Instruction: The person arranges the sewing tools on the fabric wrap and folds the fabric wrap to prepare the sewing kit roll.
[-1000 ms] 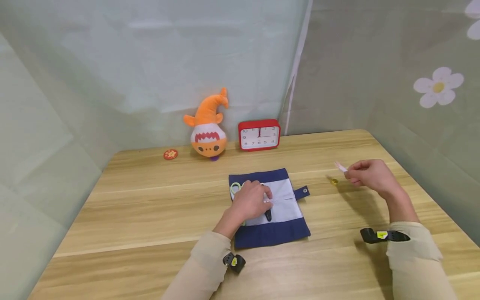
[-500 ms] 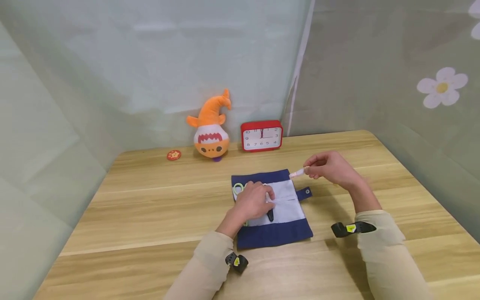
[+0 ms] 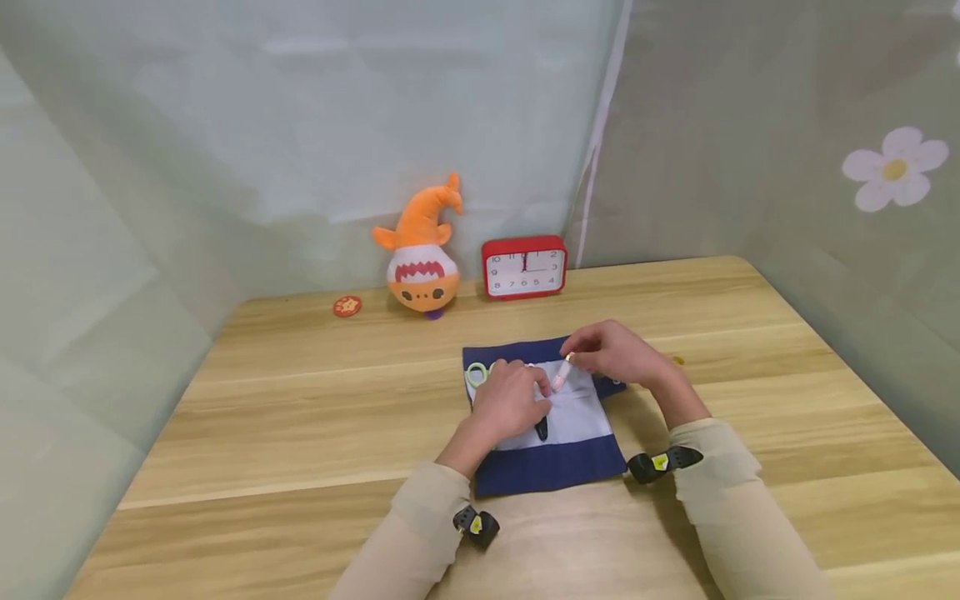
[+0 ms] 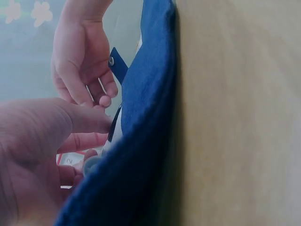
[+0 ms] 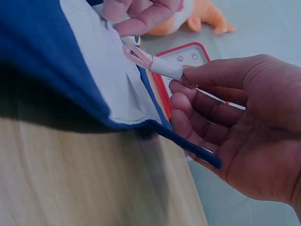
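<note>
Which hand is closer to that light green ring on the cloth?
Left. The left hand lies just right of the light green ring; the right hand is farther off to the right, holding a small pink-and-white item.

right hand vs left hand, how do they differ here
The right hand pinches a pink-and-white bundle; the left hand rests on the blue pouch. The right hand is near the snap strap, the left hand beside a green ring. Both come out of beige sleeves.
</note>
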{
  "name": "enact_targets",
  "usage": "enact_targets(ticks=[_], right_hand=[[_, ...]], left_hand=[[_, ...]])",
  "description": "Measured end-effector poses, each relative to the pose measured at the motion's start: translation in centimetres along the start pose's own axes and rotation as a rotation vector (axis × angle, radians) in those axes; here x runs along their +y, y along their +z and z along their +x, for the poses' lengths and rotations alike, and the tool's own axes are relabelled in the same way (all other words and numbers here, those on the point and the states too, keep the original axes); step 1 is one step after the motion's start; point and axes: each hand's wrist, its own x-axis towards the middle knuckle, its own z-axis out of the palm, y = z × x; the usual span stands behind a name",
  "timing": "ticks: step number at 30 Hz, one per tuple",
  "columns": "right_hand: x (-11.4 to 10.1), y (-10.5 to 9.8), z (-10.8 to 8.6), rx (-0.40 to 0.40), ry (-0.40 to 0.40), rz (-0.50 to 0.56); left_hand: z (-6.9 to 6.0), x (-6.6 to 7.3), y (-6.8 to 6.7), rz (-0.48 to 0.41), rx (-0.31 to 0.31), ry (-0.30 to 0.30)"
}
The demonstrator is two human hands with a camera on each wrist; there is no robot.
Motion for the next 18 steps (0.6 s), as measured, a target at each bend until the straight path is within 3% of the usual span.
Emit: enact_targets(ticks=[9, 18], right_hand=[[-0.06, 0.5, 0.06, 0.041, 0.014, -0.001], [0.04, 0.55, 0.2, 0.079, -0.018, -0.026]], left_hand=[[0.15, 0.31, 0.47, -0.017, 0.037, -0.009], [0.4, 0.29, 0.64, 0.014, 0.068, 0.037]])
